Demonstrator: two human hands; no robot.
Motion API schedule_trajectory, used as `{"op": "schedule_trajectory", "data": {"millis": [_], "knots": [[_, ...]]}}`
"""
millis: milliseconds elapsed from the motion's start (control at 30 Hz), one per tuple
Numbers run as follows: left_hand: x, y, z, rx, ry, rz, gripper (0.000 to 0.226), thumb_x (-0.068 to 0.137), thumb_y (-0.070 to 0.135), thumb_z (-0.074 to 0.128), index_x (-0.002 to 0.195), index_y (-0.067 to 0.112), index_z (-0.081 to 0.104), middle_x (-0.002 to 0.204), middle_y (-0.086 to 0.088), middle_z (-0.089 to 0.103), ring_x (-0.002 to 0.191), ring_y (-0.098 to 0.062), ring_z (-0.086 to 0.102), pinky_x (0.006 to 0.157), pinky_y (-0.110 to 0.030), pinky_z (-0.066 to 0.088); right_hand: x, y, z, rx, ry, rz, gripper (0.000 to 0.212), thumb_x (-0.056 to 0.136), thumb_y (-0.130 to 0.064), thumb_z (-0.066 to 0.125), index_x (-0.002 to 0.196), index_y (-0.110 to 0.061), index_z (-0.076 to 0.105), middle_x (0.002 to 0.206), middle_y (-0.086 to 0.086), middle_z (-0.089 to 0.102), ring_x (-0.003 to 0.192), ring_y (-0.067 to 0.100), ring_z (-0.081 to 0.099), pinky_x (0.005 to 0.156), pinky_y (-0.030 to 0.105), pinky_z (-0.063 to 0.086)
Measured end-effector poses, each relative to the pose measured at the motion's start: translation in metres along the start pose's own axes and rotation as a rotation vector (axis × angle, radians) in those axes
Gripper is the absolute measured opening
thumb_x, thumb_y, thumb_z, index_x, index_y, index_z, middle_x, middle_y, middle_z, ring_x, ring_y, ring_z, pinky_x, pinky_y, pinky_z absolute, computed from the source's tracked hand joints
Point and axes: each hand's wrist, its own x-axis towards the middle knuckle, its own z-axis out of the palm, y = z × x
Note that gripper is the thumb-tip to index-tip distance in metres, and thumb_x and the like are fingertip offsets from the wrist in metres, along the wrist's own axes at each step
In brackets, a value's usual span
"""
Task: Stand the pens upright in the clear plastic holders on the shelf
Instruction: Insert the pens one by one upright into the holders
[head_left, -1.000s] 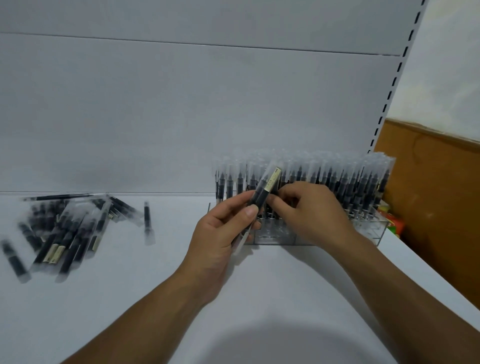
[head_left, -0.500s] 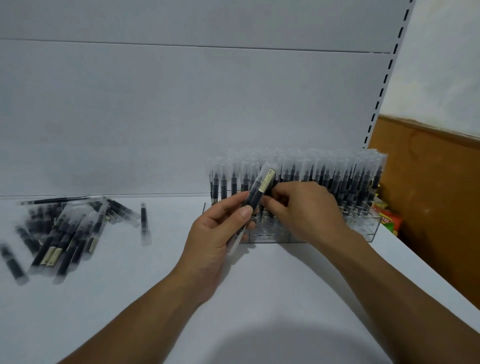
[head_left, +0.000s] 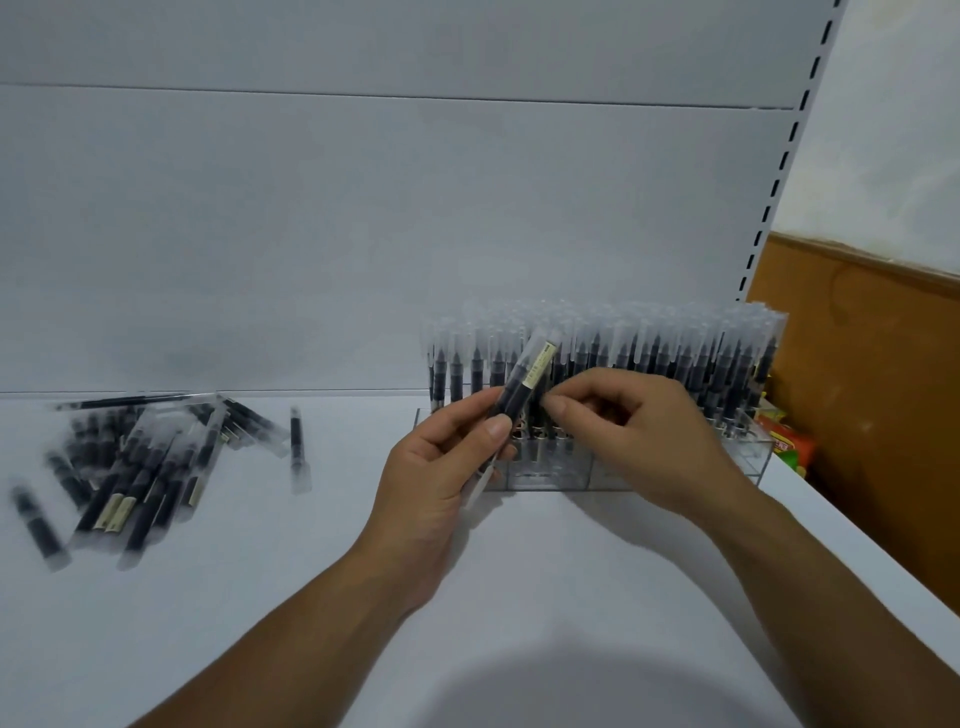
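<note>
Black pen (head_left: 522, 387), just one, gripped by left hand (head_left: 431, 483) fingers; right hand (head_left: 639, 436) fingers curl, perhaps pinching it.

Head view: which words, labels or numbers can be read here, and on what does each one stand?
No text can be read.
Beige label on the pen in the left hand: print blurred.
Beige labels on the loose pens: blurred.
Marks on the red and green packet: too small.

Both hands meet mid-view, bare forearms reaching in from below.
Left hand (head_left: 441, 467) grips a pen (head_left: 522, 387) between thumb and fingers; right hand (head_left: 639, 431) curls its fingers (head_left: 558, 404) just beside it (pinching or not, unclear).
</note>
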Motion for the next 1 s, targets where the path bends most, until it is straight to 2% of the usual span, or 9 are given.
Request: {"op": "schedule_trajectory", "data": {"millis": [67,133,267,400,600,700,800,900,1000], "knots": [[0.000,0.000,0.001,-0.008,-0.003,0.005,0.029,0.074,0.017,0.073,0.103,0.019,0.076,0.107,-0.005,0.074,0.097,-0.012,0.069,0.076,-0.015,0.052,-0.002,-0.007,0.003,0.251,-0.094,-0.019,0.011,0.081,-0.040,0.072,0.087,-0.031,0.075,0.071,-0.001,0.065,0.063,0.013,0.055,0.059,0.021,0.045],[0.000,0.000,0.002,-0.034,-0.006,0.006,0.028,0.075,0.014,0.071,0.103,0.017,0.075,0.106,-0.006,0.074,0.098,-0.013,0.070,0.075,-0.015,0.052,-0.003,-0.011,0.010,0.342,-0.114,-0.017,0.013,0.079,-0.036,0.074,0.087,-0.026,0.074,0.072,0.005,0.063,0.063,0.021,0.048,0.060,0.031,0.044],[-0.002,0.000,0.006,-0.028,-0.018,0.017,0.029,0.073,0.011,0.070,0.101,0.016,0.074,0.101,-0.005,0.075,0.095,-0.011,0.071,0.072,-0.013,0.053,-0.003,-0.012,0.015,0.368,-0.056,0.032,0.010,0.085,-0.021,0.074,0.077,-0.021,0.067,0.060,-0.015,0.056,0.056,0.011,0.044,0.051,0.020,0.038],[-0.001,0.000,0.004,-0.018,0.000,0.010,0.028,0.074,0.014,0.071,0.100,0.019,0.076,0.102,-0.006,0.075,0.092,-0.014,0.072,0.069,-0.016,0.054,-0.003,-0.013,0.012,0.489,-0.040,0.112,0.012,0.090,-0.018,0.067,0.081,-0.013,0.060,0.055,-0.010,0.059,0.050,0.010,0.056,0.046,0.019,0.041],[-0.003,0.000,0.004,0.033,-0.028,-0.016,0.032,0.075,0.018,0.072,0.107,0.021,0.073,0.103,-0.004,0.075,0.093,-0.019,0.072,0.068,-0.022,0.056,0.000,-0.010,0.013,0.592,0.130,0.136,0.014,0.086,-0.018,0.070,0.091,-0.011,0.058,0.059,-0.006,0.064,0.047,0.009,0.055,0.046,0.017,0.043],[-0.003,0.002,0.003,0.030,-0.006,-0.004,0.029,0.073,0.019,0.072,0.102,0.024,0.076,0.103,-0.002,0.075,0.092,-0.018,0.072,0.067,-0.020,0.055,0.000,-0.004,0.013,0.378,0.239,-0.017,0.026,0.085,-0.021,0.074,0.101,-0.027,0.053,0.071,-0.005,0.068,0.053,0.015,0.055,0.051,0.022,0.048],[-0.004,0.003,0.002,0.016,-0.031,-0.003,0.029,0.073,0.022,0.073,0.101,0.027,0.076,0.103,-0.003,0.075,0.092,-0.018,0.072,0.066,-0.019,0.055,-0.001,0.003,0.010,-0.001,0.203,-0.249,0.037,0.085,-0.014,0.072,0.109,-0.036,0.056,0.083,-0.017,0.061,0.061,0.009,0.053,0.058,0.011,0.042],[-0.005,0.002,0.003,0.026,-0.062,-0.013,0.028,0.072,0.025,0.073,0.100,0.030,0.076,0.101,-0.005,0.075,0.090,-0.019,0.073,0.063,-0.019,0.054,-0.001,0.005,0.010,-0.293,0.211,-0.299,0.037,0.083,-0.017,0.074,0.115,-0.030,0.062,0.089,-0.022,0.053,0.071,0.008,0.052,0.065,0.010,0.040],[-0.005,0.003,0.003,0.010,-0.029,-0.009,0.028,0.072,0.029,0.072,0.100,0.032,0.076,0.100,-0.004,0.075,0.086,-0.017,0.073,0.059,-0.019,0.053,-0.001,0.003,0.007,-0.352,0.316,-0.341,0.027,0.082,-0.017,0.075,0.107,-0.021,0.068,0.089,-0.010,0.061,0.068,0.010,0.055,0.066,0.020,0.046]]}}
